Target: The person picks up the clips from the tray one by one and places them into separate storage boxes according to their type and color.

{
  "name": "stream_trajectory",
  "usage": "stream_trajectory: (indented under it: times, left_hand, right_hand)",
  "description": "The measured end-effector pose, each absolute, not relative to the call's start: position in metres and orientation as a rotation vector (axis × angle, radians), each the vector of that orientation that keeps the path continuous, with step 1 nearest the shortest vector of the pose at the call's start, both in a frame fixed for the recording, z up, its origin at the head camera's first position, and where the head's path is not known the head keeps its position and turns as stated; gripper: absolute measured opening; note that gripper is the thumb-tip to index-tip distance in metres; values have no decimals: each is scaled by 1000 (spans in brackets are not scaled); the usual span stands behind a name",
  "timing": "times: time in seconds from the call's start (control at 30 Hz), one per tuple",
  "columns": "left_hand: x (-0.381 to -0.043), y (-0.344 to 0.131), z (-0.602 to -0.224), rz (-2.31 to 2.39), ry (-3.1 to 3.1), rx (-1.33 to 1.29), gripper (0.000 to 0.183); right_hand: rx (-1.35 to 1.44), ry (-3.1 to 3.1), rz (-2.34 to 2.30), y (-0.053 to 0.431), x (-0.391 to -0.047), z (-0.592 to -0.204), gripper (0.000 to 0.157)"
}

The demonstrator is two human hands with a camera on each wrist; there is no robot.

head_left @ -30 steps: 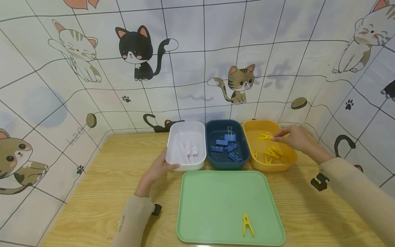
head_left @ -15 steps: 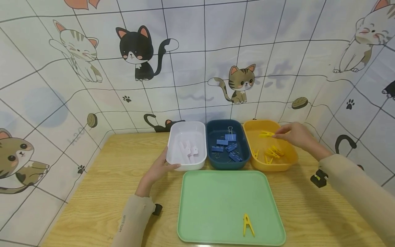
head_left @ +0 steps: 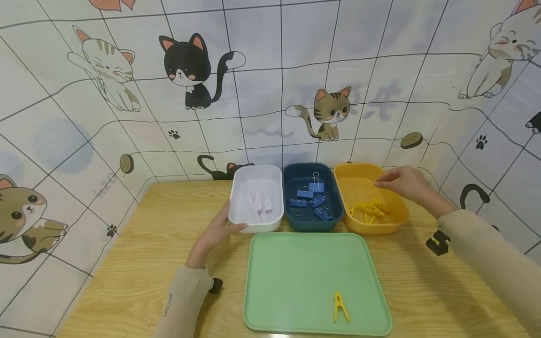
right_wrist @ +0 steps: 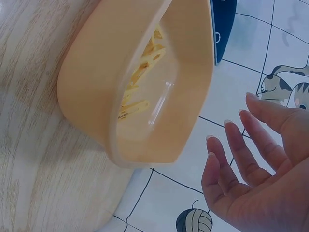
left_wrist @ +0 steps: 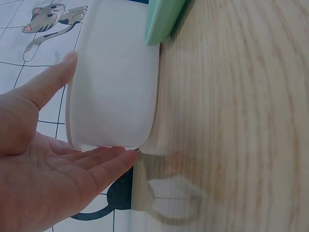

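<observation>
My right hand hovers over the yellow bin with relaxed fingers and nothing between them. In the right wrist view the hand is apart from the bin's rim. Several yellow clothespins lie in that bin. My left hand rests at the near left corner of the white bin, thumb by the front rim and straight fingers along its side. Pale clips lie inside. In the left wrist view the hand's fingertips touch the bin's wall.
A dark blue bin with several blue binder clips stands between the other two bins. In front lies a green tray bearing one yellow clothespin. Behind the wooden table hangs a cat-print sheet.
The yellow clothespin my right hand pinched has been let go and now lies among the others in the yellow bin. My left hand has stayed at the white bin.
</observation>
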State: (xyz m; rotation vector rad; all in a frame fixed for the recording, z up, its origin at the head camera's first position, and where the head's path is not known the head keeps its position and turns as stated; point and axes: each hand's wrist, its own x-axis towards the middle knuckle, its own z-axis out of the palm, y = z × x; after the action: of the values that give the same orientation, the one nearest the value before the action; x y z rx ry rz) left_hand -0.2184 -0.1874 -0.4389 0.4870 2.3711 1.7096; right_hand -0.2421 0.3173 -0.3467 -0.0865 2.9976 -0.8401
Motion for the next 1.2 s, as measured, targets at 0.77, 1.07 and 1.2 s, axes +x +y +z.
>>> stream_trajectory:
  times: [0.77,1.07,1.2]
  left_hand:
    - [-208,-184,-418,1662,2373,449,92]
    - [-223,-189,-444,1666,2399,472,95]
    - [-224,-190,-448,1658,2416,481,96]
  right_hand:
    - [-148,3021,-862,315,-220,-353,46]
    - [-213,3023,-961,308,-206,-359,38]
    - [-235,3012,-988,305,-200,-361,35]
